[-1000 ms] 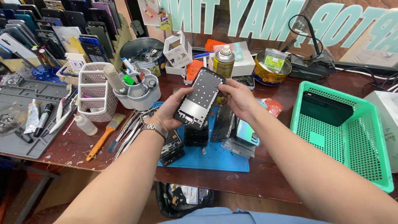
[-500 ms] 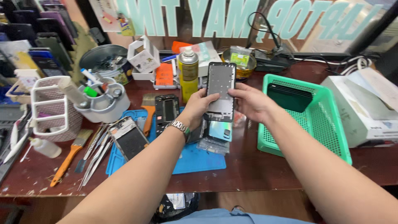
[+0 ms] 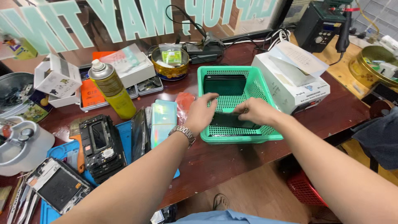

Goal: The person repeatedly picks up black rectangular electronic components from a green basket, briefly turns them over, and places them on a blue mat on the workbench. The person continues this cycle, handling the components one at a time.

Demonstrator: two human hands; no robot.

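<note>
1. Here, both hands of a person at a cluttered repair surface (image 3: 232,159) meet over a green mesh basket (image 3: 238,135), the landmark for all that follows.
2. The left hand (image 3: 200,113) hangs over the basket's near left corner, fingers half curled and spread; whether it grips anything cannot be told, though its fingertips reach toward a dark flat panel (image 3: 228,120).
3. The right hand (image 3: 256,111) is over the basket's near right side, fingers pinched on that panel's edge, which lies low inside the basket toward its front wall.
4. At the basket's far end a second dark slab (image 3: 224,85) lies flat.
5. Left of the basket, a pale blue phone back (image 3: 163,121) and a stripped phone frame (image 3: 99,143) rest on a blue mat (image 3: 124,132); farther left of it lies another opened handset (image 3: 58,188).
6. Behind the basket on the left stands a yellow spray can (image 3: 112,89); to the basket's right sits a white box-shaped machine (image 3: 294,81).
7. Judging by the scene, the panel is already inside the basket with fingers not yet off it, while the dismantled phones left of the basket remain unsorted.
</note>
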